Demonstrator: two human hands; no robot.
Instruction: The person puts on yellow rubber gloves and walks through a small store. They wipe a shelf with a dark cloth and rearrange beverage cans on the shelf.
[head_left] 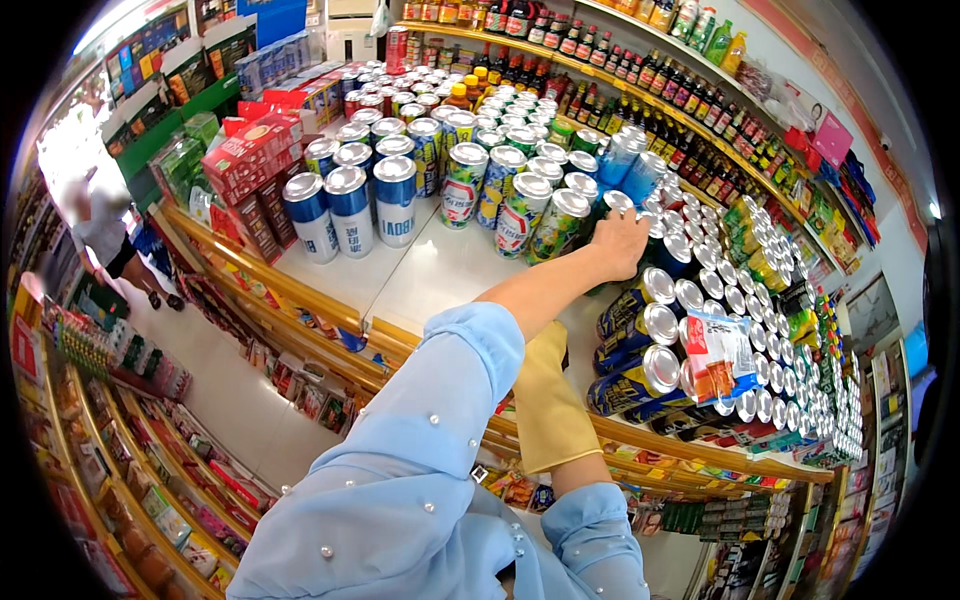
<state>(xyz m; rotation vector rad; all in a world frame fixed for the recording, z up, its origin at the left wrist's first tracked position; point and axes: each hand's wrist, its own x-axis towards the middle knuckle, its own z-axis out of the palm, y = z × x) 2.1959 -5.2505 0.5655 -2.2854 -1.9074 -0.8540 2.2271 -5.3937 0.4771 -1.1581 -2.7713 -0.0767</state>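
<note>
The bare left hand (622, 242) is set on the top of a can (617, 201), beyond and to the left of the snack packet (720, 350); its fingers are bent at the rim, but whether they are clamped cannot be told. The right hand (542, 375), in a yellow glove (560, 425), is seen well to the packet's left, its fingers hidden by the left forearm (545, 280), so their state cannot be told. With green cans (525, 215) crowded farther left of the packet, a neighbour could be toppled by a tilted pull. Navy cans (628, 388), just left of the packet, could be knocked by the glove. The packet itself, resting on lids, could be slid off by any jolt beneath.
</note>
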